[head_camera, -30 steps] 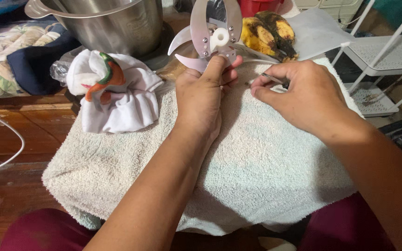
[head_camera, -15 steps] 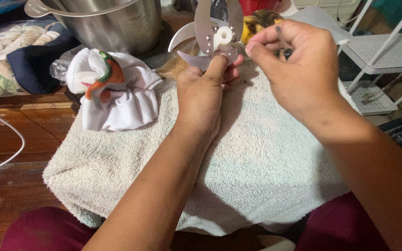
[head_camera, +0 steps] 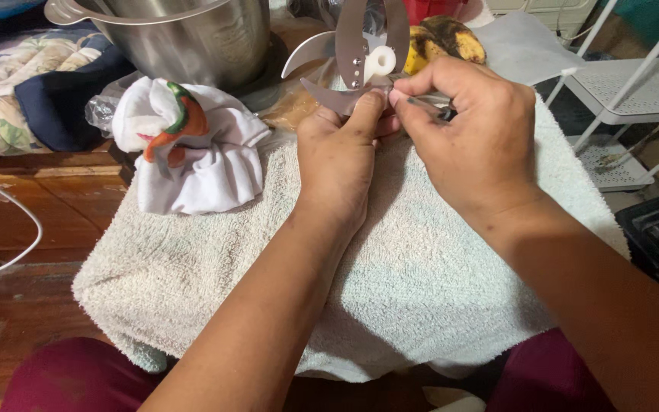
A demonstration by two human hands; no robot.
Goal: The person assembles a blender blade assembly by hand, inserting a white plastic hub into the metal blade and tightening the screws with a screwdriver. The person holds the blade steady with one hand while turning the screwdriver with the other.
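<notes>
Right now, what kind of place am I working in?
Probably a home, worked at floor level near the kitchen things: a steel pot, ripe bananas and a quilted blanket lie around a towel where both hands hold a metal blade assembly.

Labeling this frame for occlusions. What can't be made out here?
All head view:
- Metal blade assembly: lower part hidden behind left hand; top cut off by the frame edge.
- Thin dark tool in right hand: mostly covered by the fingers; its kind and its tip cannot be told.
- Steel pot: top cut off by the edge.
- Bananas: partly behind the blades and right hand.
</notes>
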